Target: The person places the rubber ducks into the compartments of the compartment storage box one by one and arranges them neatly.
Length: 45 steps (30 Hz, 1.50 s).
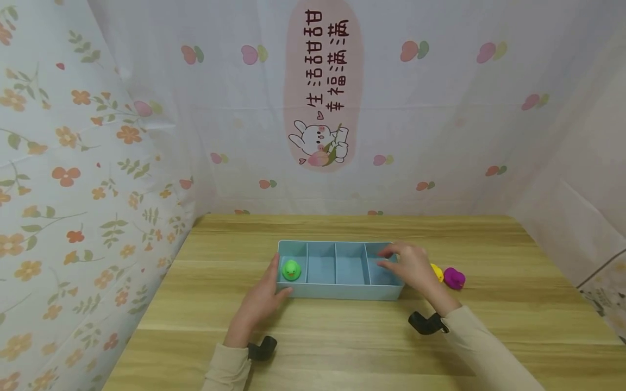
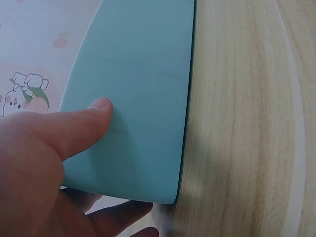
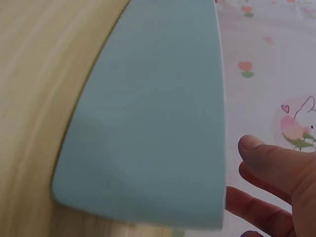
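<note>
A light blue box [image 1: 337,292] with several compartments in a row lies lengthwise on the table. Its leftmost compartment holds a green rubber duck [image 1: 291,270]. My left hand [image 1: 261,297] grips the box's left end, thumb on the front wall and fingers along the end wall, as the left wrist view shows up close. Over the rightmost compartment is my right hand [image 1: 413,266], thumb and forefinger apart and nothing between them. Just right of that hand sit a yellow rubber duck [image 1: 437,272], partly hidden by it, and a purple rubber duck [image 1: 455,278].
The wooden table [image 1: 342,347] reaches back to a printed cloth [image 1: 220,119] hanging behind it. A flowered cloth [image 1: 73,217] borders the left side. Each wrist wears a black mount, one by the left sleeve [image 1: 227,366] and one by the right sleeve [image 1: 484,347].
</note>
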Tool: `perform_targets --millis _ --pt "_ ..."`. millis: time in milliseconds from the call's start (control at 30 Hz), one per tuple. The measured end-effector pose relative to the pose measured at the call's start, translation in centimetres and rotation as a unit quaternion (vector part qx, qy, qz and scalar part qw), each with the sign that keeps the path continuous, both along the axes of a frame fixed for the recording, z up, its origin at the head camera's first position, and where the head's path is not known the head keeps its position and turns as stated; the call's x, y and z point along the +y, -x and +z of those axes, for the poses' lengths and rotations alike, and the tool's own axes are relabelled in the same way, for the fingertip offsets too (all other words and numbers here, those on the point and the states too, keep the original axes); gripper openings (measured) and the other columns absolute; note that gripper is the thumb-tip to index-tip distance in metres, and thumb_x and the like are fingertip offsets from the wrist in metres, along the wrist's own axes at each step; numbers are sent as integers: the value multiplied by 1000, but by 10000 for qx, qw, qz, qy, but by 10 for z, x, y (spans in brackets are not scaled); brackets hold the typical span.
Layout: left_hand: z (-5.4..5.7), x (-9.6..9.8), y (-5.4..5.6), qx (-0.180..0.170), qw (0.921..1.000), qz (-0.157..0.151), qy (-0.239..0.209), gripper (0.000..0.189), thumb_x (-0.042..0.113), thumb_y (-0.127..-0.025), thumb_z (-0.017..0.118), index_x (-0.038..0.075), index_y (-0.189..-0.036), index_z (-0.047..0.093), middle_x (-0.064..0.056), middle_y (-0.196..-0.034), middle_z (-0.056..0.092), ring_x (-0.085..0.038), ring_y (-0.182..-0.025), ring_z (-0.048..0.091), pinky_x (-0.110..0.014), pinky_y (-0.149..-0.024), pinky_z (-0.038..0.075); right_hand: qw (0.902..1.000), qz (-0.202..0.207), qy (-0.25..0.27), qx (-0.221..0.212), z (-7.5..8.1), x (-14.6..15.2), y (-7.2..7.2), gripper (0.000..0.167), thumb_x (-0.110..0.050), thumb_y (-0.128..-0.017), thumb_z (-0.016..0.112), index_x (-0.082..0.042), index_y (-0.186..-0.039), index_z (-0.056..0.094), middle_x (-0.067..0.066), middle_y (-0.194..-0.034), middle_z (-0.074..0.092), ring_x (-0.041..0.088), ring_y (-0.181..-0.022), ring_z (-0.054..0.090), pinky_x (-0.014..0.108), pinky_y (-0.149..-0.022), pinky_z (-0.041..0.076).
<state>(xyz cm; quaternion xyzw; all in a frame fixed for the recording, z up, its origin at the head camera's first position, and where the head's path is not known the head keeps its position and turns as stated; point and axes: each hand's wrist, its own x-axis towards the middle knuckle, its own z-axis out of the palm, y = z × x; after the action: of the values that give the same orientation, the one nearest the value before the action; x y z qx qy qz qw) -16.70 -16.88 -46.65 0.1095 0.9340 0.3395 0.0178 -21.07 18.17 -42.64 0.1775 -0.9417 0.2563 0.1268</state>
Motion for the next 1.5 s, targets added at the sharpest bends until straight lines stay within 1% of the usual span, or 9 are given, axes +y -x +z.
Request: perform_targets --millis 233,300,400,600,967,1167,1233,1400,1500 --pt "0 0 1 -50 10000 14 -66 88 25 -92 63 3 -153 4 -21 -157 19 -37 -139 32 -51 -111 33 9996 -202 -38 172 -1 11 -7 17 -17 -76 80 -9 -89 75 8 -96 72 32 -98 65 48 -78 37" --pt "0 1 1 -64 9999 15 -83 88 25 -92 64 3 -153 4 -21 -157 19 -37 -139 32 -51 -111 33 9996 -198 -4 212 -1 14 -8 17 -17 -75 81 -9 -89 75 9 -96 71 33 -97 65 46 -76 36" --pt "0 1 1 -53 10000 2 -80 88 24 -92 64 3 -153 4 -22 -156 20 -38 -138 33 -52 -110 33 9993 -200 23 309 -2 18 -9 18 -16 -74 81 -8 -89 75 8 -93 71 31 -93 66 45 -76 40" --pt "-1 0 1 -118 9999 37 -66 88 25 -93 63 5 -154 3 -20 -157 18 -36 -139 32 -51 -111 32 9992 -332 53 199 -3 28 -11 18 -15 -76 80 -5 -91 75 8 -94 71 30 -93 66 49 -82 50" --pt "-2 1 2 -161 9998 82 -60 87 25 -93 63 5 -154 4 -22 -156 21 -37 -138 34 -52 -110 34 9977 -657 171 20 0 52 -19 17 -17 -79 78 -7 -92 74 10 -97 72 34 -96 65 51 -79 52" --pt "-3 1 2 -138 9999 84 -54 88 25 -92 63 5 -154 4 -22 -156 21 -38 -138 33 -52 -110 33 9963 -831 234 -11 -1 70 -21 19 -17 -80 77 -5 -93 73 13 -94 71 37 -92 64 53 -77 51" --pt "-3 1 2 -131 9999 84 -48 87 25 -92 63 5 -154 4 -22 -156 21 -38 -138 33 -52 -110 33 9959 -880 220 13 -2 76 -22 19 -18 -81 77 -5 -94 73 12 -92 71 35 -88 63 50 -74 52" --pt "-2 1 2 -108 9999 70 -46 87 24 -92 64 3 -153 5 -22 -156 21 -38 -138 33 -52 -110 33 9953 -951 185 77 -5 91 -22 17 -19 -82 76 -6 -93 73 9 -90 71 25 -78 60 30 -64 48" --pt "-2 2 2 -137 9998 88 -62 88 25 -92 64 4 -153 5 -21 -156 20 -38 -138 33 -52 -110 33 9949 -977 248 37 -5 98 -22 18 -21 -83 75 -6 -92 73 10 -90 72 26 -80 62 31 -66 48"
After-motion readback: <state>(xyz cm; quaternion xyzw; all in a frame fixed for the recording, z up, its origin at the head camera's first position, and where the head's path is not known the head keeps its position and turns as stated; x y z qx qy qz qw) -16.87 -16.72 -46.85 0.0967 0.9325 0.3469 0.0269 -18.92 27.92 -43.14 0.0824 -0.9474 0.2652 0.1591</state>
